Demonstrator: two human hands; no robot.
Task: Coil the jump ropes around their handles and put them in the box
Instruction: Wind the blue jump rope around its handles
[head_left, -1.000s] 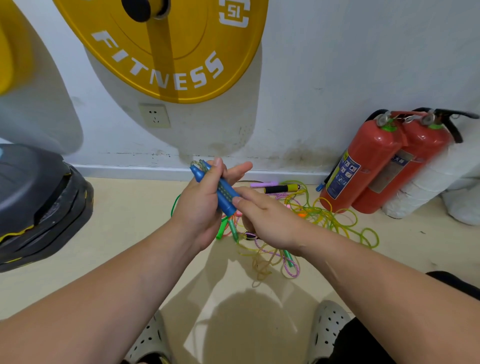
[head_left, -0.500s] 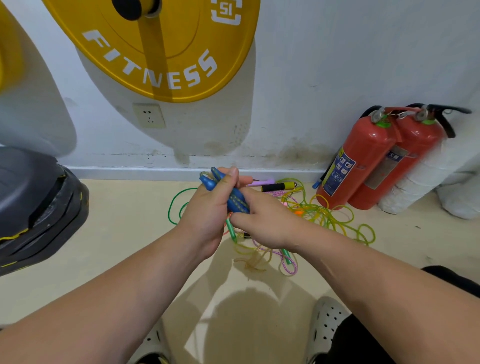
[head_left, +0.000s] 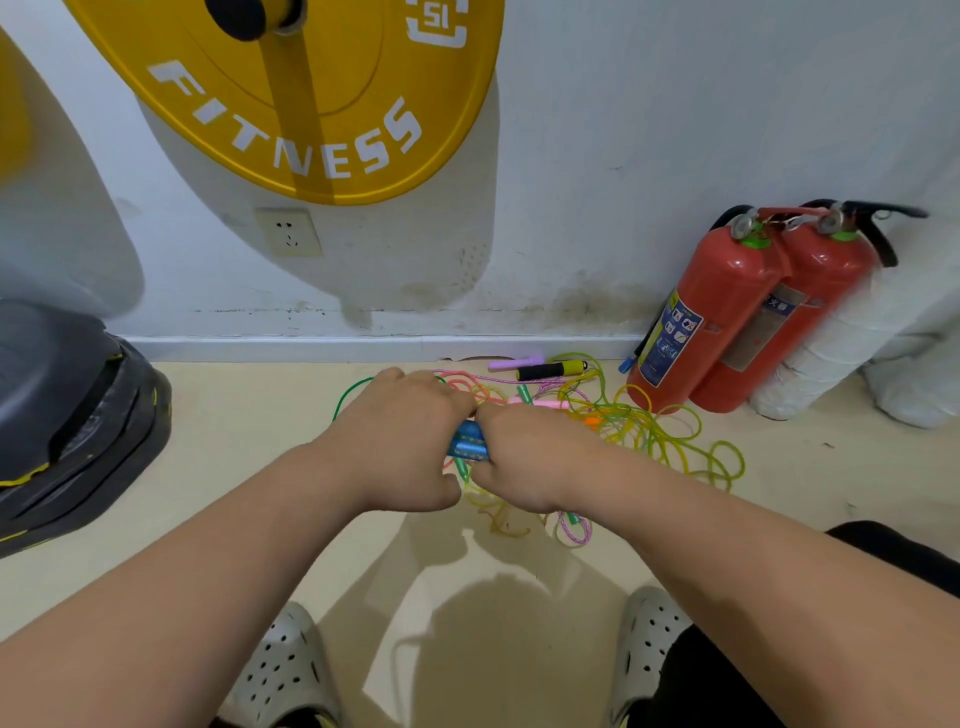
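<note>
Head view: left hand (head_left: 400, 441) and right hand (head_left: 524, 457) grip blue handles (head_left: 467, 444) (glossy plastic).

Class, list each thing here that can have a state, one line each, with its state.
blue handles: held together between both hands, above the floor.
left hand: grips the blue handles.
right hand: grips the blue handles.
rope tangle: loose on the floor, uncoiled.
black-and-yellow handle: lying on the floor.
fire extinguishers: standing against the wall.
wall socket: nothing plugged in.
</note>
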